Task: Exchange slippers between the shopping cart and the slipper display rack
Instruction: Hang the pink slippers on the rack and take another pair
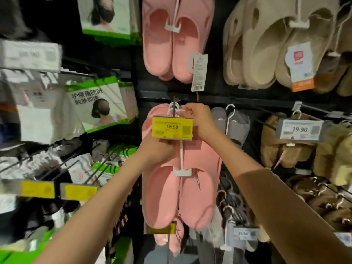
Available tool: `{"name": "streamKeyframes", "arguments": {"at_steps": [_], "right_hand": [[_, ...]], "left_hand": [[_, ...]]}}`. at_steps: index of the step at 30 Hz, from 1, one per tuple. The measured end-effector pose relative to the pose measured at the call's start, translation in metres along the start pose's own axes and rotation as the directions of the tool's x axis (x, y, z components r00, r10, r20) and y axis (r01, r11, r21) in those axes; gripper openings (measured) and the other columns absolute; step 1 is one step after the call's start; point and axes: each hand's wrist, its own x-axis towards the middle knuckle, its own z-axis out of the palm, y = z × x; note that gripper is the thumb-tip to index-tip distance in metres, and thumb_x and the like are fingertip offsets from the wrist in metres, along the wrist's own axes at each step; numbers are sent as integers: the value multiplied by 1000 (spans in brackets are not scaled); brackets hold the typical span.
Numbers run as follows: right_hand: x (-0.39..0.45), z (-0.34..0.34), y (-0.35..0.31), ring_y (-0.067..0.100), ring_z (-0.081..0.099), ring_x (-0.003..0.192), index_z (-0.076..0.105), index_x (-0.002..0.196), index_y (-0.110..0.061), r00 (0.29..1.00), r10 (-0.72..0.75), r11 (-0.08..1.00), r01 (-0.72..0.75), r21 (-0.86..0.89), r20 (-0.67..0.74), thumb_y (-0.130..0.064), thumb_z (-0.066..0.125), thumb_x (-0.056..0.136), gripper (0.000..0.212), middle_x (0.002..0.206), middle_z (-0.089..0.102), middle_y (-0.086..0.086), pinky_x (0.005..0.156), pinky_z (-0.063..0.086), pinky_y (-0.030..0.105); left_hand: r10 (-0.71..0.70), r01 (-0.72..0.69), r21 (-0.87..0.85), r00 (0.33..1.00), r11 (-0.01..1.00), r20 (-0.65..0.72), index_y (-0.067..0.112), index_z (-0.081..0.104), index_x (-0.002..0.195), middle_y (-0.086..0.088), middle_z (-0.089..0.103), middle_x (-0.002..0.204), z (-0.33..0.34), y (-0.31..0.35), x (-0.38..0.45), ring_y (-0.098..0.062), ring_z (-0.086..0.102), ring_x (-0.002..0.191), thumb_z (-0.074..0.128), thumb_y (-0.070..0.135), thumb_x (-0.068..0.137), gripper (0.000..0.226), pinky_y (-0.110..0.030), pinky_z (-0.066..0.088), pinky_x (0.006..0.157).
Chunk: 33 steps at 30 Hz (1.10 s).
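Observation:
A pair of pink slippers [181,191] hangs on a white plastic hanger [182,168] at the middle of the display rack. My right hand [200,119] pinches the hanger's hook at the rack's metal peg [174,105]. My left hand [156,149] grips the upper part of the pink pair, partly hidden behind a yellow 16.90 price tag [172,128]. More pink pairs sit behind this one on the same peg. The shopping cart is out of view.
Another pink pair [171,44] hangs above, beige slippers [266,50] at upper right, grey slippers [234,124] just right of my hand. Brown fluffy slippers [285,149] and a 19.90 tag [300,129] fill the right. Boxed face masks [95,103] on pegs crowd the left.

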Motion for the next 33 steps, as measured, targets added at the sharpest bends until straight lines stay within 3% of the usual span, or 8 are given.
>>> {"name": "streamKeyframes", "arguments": {"at_steps": [5, 12, 18, 21, 23, 26, 29, 33], "right_hand": [[8, 8, 6, 1, 45, 58, 63, 62, -5, 996, -24, 998, 19, 56, 90, 1, 56, 84, 24, 54, 51, -6, 60, 34, 21], [16, 23, 7, -3, 40, 35, 43, 58, -11, 959, 188, 825, -272, 495, 213, 11, 48, 75, 29, 38, 46, -6, 40, 33, 12], [3, 28, 11, 4, 53, 38, 54, 58, -4, 942, 235, 789, -330, 519, 242, 11, 39, 87, 36, 40, 55, -4, 45, 44, 16], [0, 21, 9, -7, 53, 40, 65, 53, -21, 936, 274, 770, -352, 532, 222, 4, 46, 90, 49, 38, 57, -14, 48, 41, 4], [-7, 10, 8, -14, 56, 53, 66, 81, -19, 948, 261, 837, -317, 446, 185, -10, 48, 93, 24, 55, 63, -18, 58, 42, 0], [-21, -3, 14, 11, 61, 85, 61, 116, -10, 988, 153, 974, -156, 164, 29, -21, 53, 89, 31, 92, 63, -2, 83, 49, 26], [-42, -20, 27, 28, 57, 106, 56, 124, -14, 997, 62, 935, -72, -347, -39, -24, 57, 89, 37, 115, 61, 10, 88, 48, 40], [-95, -48, 65, 33, 57, 109, 56, 121, -11, 972, 196, 847, -236, -476, -132, -30, 49, 90, 37, 123, 58, 12, 87, 46, 39]], "left_hand": [[-83, 85, 25, 993, 996, -88, 22, 61, 82, -5, 70, 97, 1, -16, 0, -24, 61, 89, 44, 27, 78, 19, -31, 47, 80], [-225, 227, 152, 974, 962, -33, 5, 61, 80, -19, 67, 85, 4, -18, -10, -38, 59, 80, 23, 35, 71, 49, -48, 49, 72], [-169, 160, 195, 985, 968, 35, 6, 62, 81, -18, 67, 92, 6, -19, -9, -37, 58, 87, 26, 31, 74, 45, -44, 50, 73], [-39, 58, 213, 995, 975, -89, 6, 63, 78, -19, 68, 92, 2, -13, -11, -40, 59, 87, 42, 14, 71, 24, -40, 50, 71], [17, 28, 273, 987, 962, -158, 12, 67, 85, -13, 69, 93, 1, -8, -9, -38, 61, 87, 43, 18, 73, 28, -36, 48, 68], [10, 52, 307, 980, 950, -197, 9, 65, 76, -14, 66, 75, 4, 7, -10, -35, 61, 67, 53, 14, 71, 14, -27, 34, 53], [65, -9, 334, 986, 943, -156, 8, 61, 66, -17, 61, 62, 11, 33, -12, -36, 58, 53, 51, 15, 69, 12, -25, 29, 47], [180, -172, 286, 984, 943, -3, 9, 67, 85, -17, 63, 77, 39, 68, -6, -36, 63, 72, 33, 26, 79, 39, -36, 49, 58]]}}
